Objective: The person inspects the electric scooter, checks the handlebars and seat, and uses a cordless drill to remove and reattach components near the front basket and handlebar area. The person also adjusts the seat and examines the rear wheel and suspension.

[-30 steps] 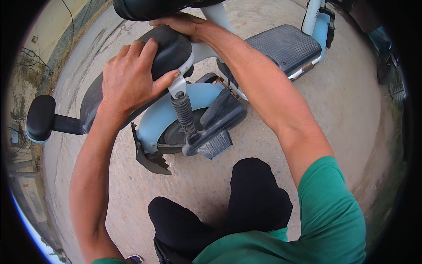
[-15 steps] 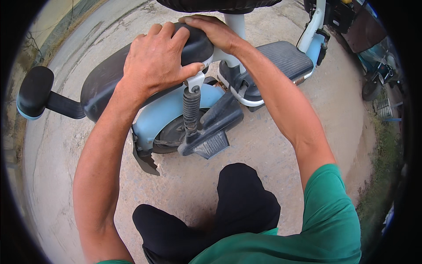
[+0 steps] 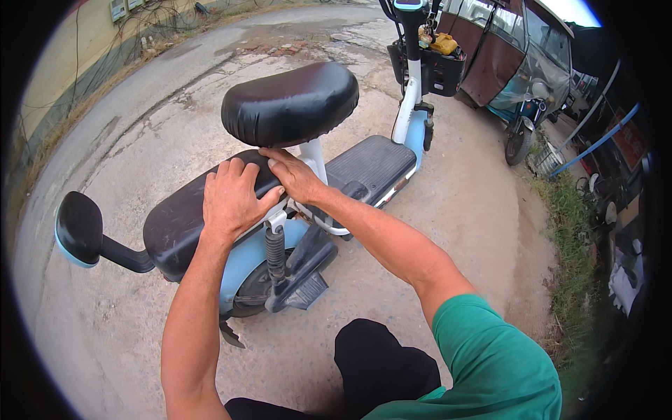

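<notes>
Right now I have both hands on the long black rear seat point(image 3: 182, 227), left of centre on a light-blue and white scooter point(image 3: 407, 115) that runs from near left to far right. My left hand point(image 3: 231, 199) lies over the seat's right part, fingers a little spread and thumb splayed to the right. Close beside it, my right hand point(image 3: 297, 178) rests against the seat's right end with its fingers pointing left; their undersides are hidden, so I cannot tell whether they grip.

Just beyond, the raised black front seat point(image 3: 290, 105) stands above my hands. Below them, on the near side, I see a coiled spring point(image 3: 275, 250), a blue rear fender point(image 3: 248, 257) and a dark footrest point(image 3: 306, 292). A padded backrest point(image 3: 78, 227) sticks out at the left end. To the right stretches the ribbed footboard point(image 3: 374, 164), and farther off a black basket point(image 3: 444, 75) holds something yellow. At far right I make out a covered three-wheeler point(image 3: 490, 70), with grass point(image 3: 570, 245) nearer.
</notes>
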A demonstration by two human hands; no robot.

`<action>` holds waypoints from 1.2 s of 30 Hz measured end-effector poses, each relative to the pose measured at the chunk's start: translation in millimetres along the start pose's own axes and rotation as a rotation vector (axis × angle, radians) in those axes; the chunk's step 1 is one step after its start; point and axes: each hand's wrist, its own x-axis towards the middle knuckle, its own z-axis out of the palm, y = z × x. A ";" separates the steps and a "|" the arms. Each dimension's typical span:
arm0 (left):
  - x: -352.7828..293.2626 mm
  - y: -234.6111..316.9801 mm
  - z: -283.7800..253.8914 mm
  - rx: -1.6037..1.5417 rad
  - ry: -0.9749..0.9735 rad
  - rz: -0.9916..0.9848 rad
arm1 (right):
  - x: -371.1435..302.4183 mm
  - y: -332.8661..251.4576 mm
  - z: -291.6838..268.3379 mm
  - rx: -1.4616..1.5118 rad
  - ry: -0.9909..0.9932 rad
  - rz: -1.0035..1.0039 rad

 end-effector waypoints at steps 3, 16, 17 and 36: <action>-3.0 -6.9 -11.9 -0.106 0.036 -0.044 | -2.6 -37.2 -3.7 -0.086 -0.008 0.107; -333.0 269.4 -162.0 -0.800 -0.653 -0.614 | -646.9 -190.5 -236.8 -0.354 -0.554 1.748; -353.2 288.3 -188.5 -0.786 -0.792 -0.597 | -687.4 -246.1 -268.7 -0.327 -0.520 1.932; -95.4 285.1 -367.4 -0.713 -0.825 -0.874 | -362.4 -294.9 -489.9 0.591 0.214 1.540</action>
